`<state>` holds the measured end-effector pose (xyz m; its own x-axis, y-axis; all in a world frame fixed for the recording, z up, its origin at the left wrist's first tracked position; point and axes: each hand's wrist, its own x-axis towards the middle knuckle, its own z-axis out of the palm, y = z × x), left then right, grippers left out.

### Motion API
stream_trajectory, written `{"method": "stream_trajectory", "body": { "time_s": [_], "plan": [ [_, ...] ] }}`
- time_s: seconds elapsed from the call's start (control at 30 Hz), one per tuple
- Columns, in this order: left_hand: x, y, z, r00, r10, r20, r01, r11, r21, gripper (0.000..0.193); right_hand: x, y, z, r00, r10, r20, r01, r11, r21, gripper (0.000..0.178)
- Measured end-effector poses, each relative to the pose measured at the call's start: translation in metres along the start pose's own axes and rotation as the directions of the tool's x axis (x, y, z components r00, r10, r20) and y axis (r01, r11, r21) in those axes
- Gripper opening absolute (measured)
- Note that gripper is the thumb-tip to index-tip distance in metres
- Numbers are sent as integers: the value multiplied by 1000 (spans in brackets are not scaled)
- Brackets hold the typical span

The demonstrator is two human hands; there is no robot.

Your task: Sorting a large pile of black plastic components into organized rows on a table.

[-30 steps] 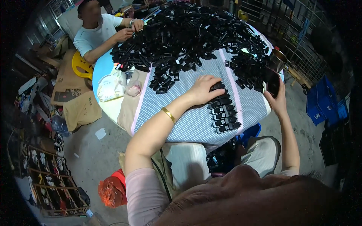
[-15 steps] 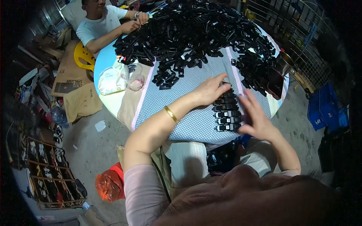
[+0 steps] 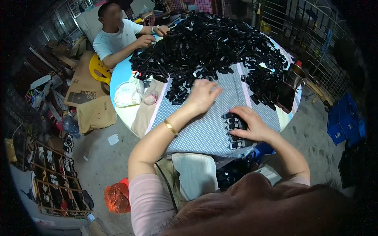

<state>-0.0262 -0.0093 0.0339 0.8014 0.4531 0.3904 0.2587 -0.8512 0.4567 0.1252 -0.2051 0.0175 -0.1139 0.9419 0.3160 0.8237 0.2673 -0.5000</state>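
So the short row of black plastic clips [image 3: 232, 126] is lined up by the near edge of the dotted tablecloth [image 3: 195, 135], with its long axis running roughly away from the person, and the right hand [image 3: 255, 125] is clearly the closer one. It's laid over the row from the right, thumb and fingers parted; whether anything's actually pinched can't be told. The left hand [image 3: 202, 95] is blurred but looks loosely spread, placed farther off, up and left of the row, just beside the big clip pile's [image 3: 212, 47] near fringe.
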Motion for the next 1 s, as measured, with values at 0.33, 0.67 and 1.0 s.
{"method": "stream_trajectory", "body": {
  "time_s": [0.33,0.67,1.0],
  "plan": [
    [2,-80,-8,906,-337,-258,392,896,207,80,-64,-20,-8,979,-195,-53,191,979,-70,61],
    [41,7,67,980,-91,-177,128,969,211,60,-89,-35,-4,911,-406,-78,381,898,-218,31],
    [97,9,73,788,421,-448,-415,902,119,31,-7,13,-15,944,-282,-169,228,932,-282,41]
  ]
}}
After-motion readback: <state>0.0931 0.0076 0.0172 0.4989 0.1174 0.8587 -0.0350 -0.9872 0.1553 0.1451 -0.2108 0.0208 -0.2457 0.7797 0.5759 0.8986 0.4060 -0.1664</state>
